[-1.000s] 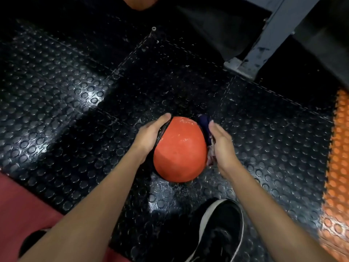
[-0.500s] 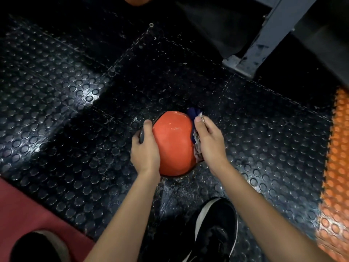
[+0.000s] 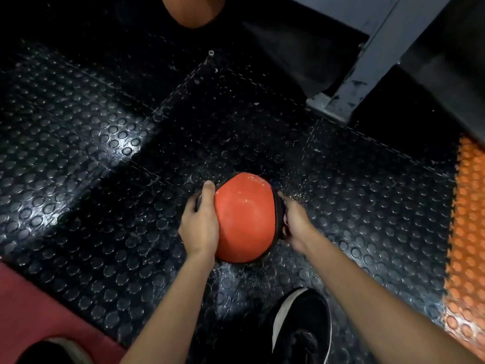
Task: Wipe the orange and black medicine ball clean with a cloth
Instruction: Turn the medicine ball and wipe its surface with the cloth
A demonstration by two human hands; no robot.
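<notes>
The orange and black medicine ball (image 3: 242,219) sits on the black studded floor mat, its orange panel facing up. My left hand (image 3: 200,223) grips its left side, thumb lying up along the orange edge. My right hand (image 3: 295,223) presses a dark cloth (image 3: 280,219) against the ball's right black side; only a thin strip of the cloth shows between palm and ball.
A second orange ball (image 3: 193,10) lies at the top edge. A grey metal frame leg (image 3: 349,95) stands at the upper right. My black shoe (image 3: 301,329) is below the ball. An orange studded mat (image 3: 467,232) borders the right, a red mat (image 3: 31,311) the lower left.
My right hand has slid down and round the ball's right side, so the cloth that stuck up above the ball is now mostly hidden. My left hand keeps its grip.
</notes>
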